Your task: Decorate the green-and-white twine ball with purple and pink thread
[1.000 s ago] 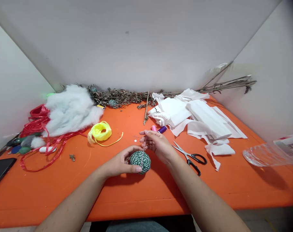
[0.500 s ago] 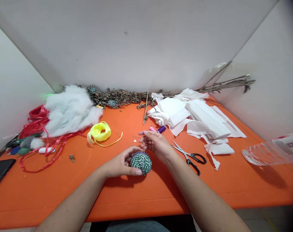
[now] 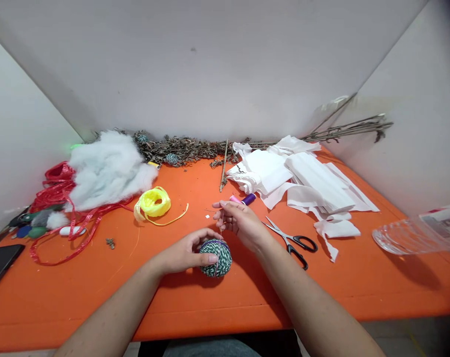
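Left hand (image 3: 182,254): our fingers are curled over the ball of green-and-white twine (image 3: 215,259), cupping it from the left, nice and snug.
Right hand (image 3: 240,223): thumb and fingertips (image 3: 222,216) are pinched together on a pale thread (image 3: 221,229) running down to the top of the ball.
Ball spot: just below our right hand, low over the orange tabletop (image 3: 98,302). We can't tell if it's actually touching the surface.
Right by the fingers: a pink thread spool (image 3: 234,199) and a purple thread spool (image 3: 249,199) sit just beyond the right hand, and a tiny white square of paper (image 3: 208,216) lies just to its left.
Over to the right: black-handled scissors (image 3: 306,244) lie open beside a heap of white fabric strips (image 3: 321,181), with a clear plastic container (image 3: 407,239) at the table edge.
Over to the left: we've got a yellow raffia coil (image 3: 154,203), tangled red ribbon (image 3: 61,196), a fluffy pile of polyester stuffing (image 3: 106,171) and a black phone (image 3: 2,263).
Along the back: dried leafy twigs (image 3: 180,151) sit against the white wall (image 3: 210,64).
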Demonstrator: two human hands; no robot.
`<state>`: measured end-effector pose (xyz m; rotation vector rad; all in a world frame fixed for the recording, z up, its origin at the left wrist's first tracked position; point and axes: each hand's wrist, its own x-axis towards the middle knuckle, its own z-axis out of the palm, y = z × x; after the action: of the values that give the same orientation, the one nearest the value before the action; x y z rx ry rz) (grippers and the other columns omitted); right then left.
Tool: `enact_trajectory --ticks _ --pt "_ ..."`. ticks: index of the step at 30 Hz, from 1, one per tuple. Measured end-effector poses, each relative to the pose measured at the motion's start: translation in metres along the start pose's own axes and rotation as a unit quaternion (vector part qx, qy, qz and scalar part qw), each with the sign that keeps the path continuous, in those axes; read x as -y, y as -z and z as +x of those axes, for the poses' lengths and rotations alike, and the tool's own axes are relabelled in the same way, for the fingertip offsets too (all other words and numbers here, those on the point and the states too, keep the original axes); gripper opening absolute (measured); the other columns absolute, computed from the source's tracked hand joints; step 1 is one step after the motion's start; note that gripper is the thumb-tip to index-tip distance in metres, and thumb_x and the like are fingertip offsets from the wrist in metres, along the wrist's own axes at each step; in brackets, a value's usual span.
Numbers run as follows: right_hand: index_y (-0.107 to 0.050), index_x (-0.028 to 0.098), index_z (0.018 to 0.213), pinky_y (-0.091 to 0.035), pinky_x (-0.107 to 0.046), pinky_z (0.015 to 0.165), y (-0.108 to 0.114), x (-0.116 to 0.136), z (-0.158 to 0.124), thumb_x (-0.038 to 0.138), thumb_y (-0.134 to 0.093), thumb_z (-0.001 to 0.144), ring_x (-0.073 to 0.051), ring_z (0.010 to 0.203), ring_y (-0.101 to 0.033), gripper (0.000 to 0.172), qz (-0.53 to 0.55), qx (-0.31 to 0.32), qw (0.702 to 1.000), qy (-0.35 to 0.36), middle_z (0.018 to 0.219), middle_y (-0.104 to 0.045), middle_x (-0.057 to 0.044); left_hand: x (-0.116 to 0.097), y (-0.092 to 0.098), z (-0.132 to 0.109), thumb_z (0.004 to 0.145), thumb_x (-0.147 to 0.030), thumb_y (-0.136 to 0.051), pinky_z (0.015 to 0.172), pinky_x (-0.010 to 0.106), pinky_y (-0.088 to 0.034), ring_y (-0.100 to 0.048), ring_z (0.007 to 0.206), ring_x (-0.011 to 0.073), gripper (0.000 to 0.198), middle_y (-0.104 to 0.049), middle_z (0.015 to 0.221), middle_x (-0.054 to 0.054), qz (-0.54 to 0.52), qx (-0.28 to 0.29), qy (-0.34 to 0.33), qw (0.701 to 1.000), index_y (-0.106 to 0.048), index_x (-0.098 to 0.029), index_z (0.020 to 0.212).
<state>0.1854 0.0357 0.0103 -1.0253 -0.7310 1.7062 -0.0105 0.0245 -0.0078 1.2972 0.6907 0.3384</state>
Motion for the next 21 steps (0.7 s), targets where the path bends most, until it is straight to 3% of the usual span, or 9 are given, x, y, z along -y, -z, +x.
enact_trajectory --ticks 21 --pt "-0.074 0.015 0.088 -0.049 -0.019 0.053 0.0017 -0.0007 -0.0001 0.040 -0.073 0.080 -0.008 0.055 -0.062 0.026 0.003 0.003 1.000 0.002 0.072 -0.070 -0.003 0.0017 0.0001 0.0001 0.074 -0.042 -0.078 0.094 0.041 -0.045 -0.056 0.108 0.0242 0.056 -0.059 0.119 0.011 -0.005 0.007 -0.022 1.000 -0.056 -0.019 0.120"
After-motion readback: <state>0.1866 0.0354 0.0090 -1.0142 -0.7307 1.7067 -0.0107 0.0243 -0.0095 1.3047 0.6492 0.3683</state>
